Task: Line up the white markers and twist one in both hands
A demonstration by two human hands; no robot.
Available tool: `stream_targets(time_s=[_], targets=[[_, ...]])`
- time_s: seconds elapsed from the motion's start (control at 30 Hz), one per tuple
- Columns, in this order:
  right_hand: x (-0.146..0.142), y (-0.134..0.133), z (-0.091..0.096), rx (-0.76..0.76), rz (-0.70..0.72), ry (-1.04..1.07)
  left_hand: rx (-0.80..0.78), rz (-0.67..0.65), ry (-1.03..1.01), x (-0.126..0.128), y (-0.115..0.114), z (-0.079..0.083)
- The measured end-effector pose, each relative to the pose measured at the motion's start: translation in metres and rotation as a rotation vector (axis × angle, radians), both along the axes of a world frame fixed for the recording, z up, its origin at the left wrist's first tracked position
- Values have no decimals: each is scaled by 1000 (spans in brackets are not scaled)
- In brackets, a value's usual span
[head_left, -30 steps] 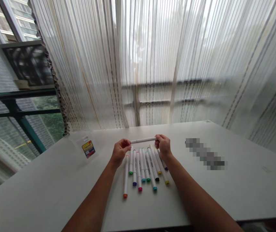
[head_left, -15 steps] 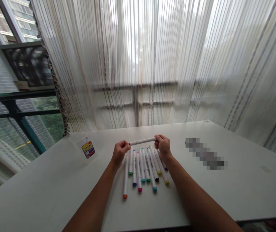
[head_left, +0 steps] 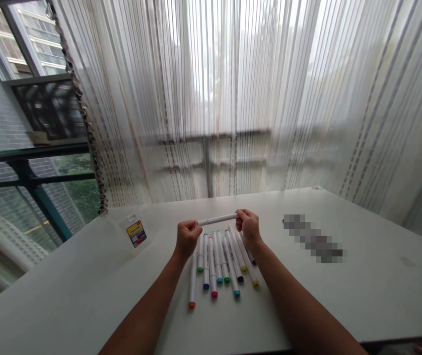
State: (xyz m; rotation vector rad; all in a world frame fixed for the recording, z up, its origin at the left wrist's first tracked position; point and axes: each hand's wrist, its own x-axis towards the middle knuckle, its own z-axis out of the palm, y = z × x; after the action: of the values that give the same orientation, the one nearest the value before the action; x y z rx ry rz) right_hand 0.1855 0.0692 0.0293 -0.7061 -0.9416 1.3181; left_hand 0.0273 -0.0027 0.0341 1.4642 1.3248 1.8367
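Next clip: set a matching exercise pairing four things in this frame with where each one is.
Things:
1. raised marker
2. orange-capped marker
3. plastic bag with yellow label
4. sheer curtain

Places:
A. on the table, left of the markers
B. beyond the table's far edge
C. held between the left hand and right hand
D. at the left end of the row of markers

Pairs: 1-C, 2-D, 3-A, 4-B
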Motion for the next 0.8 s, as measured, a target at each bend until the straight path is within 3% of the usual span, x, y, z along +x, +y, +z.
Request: stream_targets(time_s=[0.3, 0.53, 0.8], targets=[[1, 1, 2, 10, 2, 42, 5, -74, 7, 5, 12, 15], [-1, 1, 0, 9, 5, 15, 16, -10, 16, -4, 3, -4], [-1, 1, -2, 6, 0, -8, -96, -63, 18, -14, 7, -13]])
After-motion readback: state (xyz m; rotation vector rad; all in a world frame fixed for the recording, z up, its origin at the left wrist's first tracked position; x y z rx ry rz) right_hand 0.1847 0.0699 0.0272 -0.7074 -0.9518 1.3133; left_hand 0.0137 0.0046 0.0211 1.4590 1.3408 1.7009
